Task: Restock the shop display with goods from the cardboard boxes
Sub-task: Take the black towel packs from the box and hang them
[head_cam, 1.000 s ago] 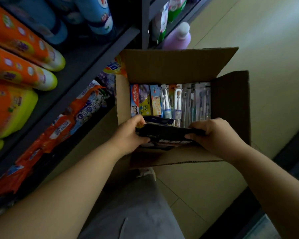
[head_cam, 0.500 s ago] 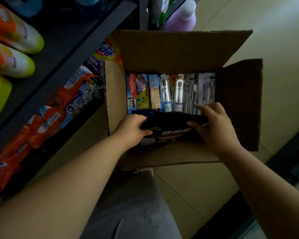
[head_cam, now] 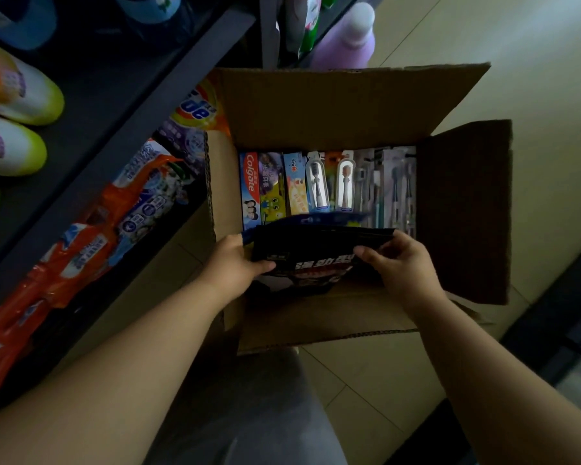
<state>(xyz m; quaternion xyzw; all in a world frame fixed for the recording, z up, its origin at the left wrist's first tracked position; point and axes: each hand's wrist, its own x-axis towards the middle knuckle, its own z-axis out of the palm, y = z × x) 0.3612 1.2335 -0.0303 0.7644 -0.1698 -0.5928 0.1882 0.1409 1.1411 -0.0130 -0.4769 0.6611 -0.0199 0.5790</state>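
Because the dark shelving [head_cam: 121, 105] to my left is where the goods belong, I have the cardboard box [head_cam: 463, 209] open on the floor just beside it, flaps folded outward so I can reach straight in. Along its far side stand toothpaste cartons [head_cam: 250, 186] and blister-packed toothbrushes [head_cam: 345, 182], upright in a row so their faces read at a glance. Nearer me is the stack of dark flat packets [head_cam: 316, 250], which I hold at both ends to keep them together. My left hand [head_cam: 232, 263] grips the left end, thumb on the near face and fingers behind. My right hand [head_cam: 403, 263] pinches the right end, fingers curled over the top edge. In this dim light I can't say how many packets there are; several, I think.
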